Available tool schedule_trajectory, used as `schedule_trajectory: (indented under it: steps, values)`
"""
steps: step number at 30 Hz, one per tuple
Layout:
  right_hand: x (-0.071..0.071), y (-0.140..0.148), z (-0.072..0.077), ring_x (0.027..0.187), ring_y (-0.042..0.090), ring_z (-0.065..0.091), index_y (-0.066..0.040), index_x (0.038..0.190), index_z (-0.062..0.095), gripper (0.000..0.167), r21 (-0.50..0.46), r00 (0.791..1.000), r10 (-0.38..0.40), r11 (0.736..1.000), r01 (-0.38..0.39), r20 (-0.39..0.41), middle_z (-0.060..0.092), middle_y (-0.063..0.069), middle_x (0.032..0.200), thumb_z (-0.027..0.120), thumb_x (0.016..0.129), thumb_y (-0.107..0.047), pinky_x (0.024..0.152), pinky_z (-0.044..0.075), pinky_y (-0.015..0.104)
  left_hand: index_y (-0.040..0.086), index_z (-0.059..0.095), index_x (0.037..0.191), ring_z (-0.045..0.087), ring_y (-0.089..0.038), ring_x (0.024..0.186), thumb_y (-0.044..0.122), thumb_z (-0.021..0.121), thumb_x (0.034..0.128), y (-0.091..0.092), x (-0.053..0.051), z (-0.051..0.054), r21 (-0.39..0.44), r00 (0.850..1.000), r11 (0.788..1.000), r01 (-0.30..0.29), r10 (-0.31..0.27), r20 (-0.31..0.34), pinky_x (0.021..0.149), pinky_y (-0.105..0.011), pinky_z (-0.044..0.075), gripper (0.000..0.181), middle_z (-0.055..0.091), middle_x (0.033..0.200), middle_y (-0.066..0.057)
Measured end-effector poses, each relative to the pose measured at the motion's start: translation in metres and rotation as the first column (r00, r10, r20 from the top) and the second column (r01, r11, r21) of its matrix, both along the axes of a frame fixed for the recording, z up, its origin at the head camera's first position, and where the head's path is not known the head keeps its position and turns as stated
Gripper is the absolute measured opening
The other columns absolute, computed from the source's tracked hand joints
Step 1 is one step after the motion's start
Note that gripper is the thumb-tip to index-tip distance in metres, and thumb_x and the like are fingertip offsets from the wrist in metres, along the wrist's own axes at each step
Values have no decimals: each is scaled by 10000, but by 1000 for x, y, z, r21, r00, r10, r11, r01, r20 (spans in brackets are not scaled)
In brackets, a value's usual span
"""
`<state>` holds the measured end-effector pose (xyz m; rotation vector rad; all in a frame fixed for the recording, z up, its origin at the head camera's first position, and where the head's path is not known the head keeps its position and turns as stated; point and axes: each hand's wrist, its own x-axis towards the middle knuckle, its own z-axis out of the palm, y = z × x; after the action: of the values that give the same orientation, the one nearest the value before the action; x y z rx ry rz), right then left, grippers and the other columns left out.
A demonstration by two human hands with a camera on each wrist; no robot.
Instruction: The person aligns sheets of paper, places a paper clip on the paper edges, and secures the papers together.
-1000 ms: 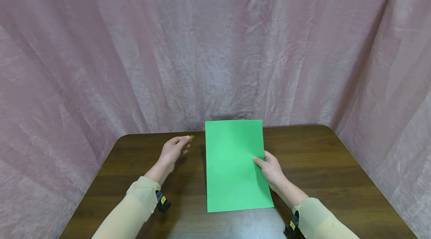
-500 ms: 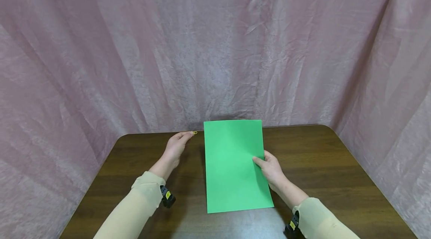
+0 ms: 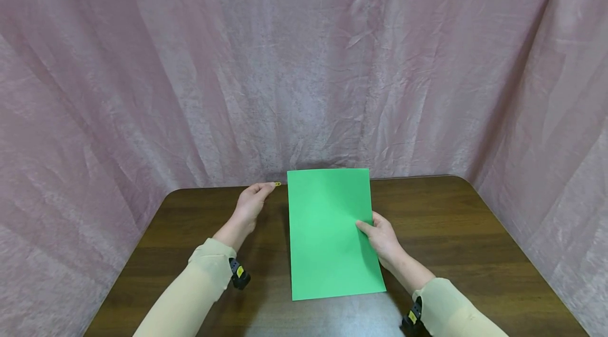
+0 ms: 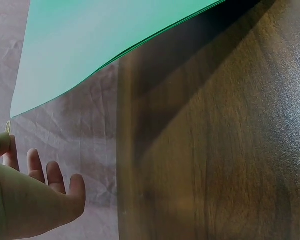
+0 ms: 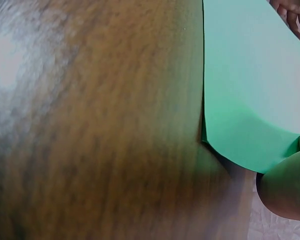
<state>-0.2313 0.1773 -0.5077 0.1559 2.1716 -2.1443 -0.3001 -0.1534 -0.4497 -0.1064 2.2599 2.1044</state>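
Note:
A small yellow paper clip [image 3: 278, 184] is pinched between the thumb and index finger of my left hand [image 3: 249, 207]. The other fingers of that hand spread out loosely, as the left wrist view shows. Just beyond the clip [image 4: 8, 127] is the upper left corner of the green paper [image 3: 328, 237]; whether they touch I cannot tell. My right hand [image 3: 386, 242] grips the paper by its right edge, thumb on the front and fingers behind, mostly hidden. In the left wrist view, the paper's edge [image 4: 124, 53] shows more than one layer. The paper is held up over the table.
A brown wooden table [image 3: 446, 226] with rounded far corners lies under both hands. Pink curtains [image 3: 304, 73] hang close behind its far edge and along the right side. A black camera [image 3: 239, 275] is strapped to the left wrist, another [image 3: 414, 316] to the right.
My left hand has moved right and farther away, bringing the paper clip close to the paper's upper left corner. The right hand and the paper have stayed almost still.

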Motion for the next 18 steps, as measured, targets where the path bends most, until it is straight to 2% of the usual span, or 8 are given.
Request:
schedule_trajectory:
  steps: [8,13,18]
  values:
    - [2,-1,3,854,246,699,-25,1400,569,371,7,1000,-1,1000,1,0,705,141,1096,589,1056,-162,708,575,394,47,682,1157,506,-281,1231,357,658,1017,4,-1,4,-28,1000,1000,-8,7,-13,1030,-465,425,341,569,1325,-109]
    - [1,-1,1,839,235,695,-13,1393,570,364,12,1000,3,1000,-3,-9,708,133,1073,581,1059,-157,701,571,387,42,672,1182,442,-347,1335,353,657,1019,5,-2,5,-19,1000,1000,1,-1,-17,1088,-521,378,351,541,1382,-95]
    - [1,-1,1,828,227,693,-4,1388,569,359,9,1000,5,1000,-5,-10,709,128,1060,576,1059,-147,696,571,382,45,665,1206,425,-320,1372,365,655,1019,6,-3,8,-20,1000,1000,9,-9,-10,1128,-515,370,371,534,1411,-85]
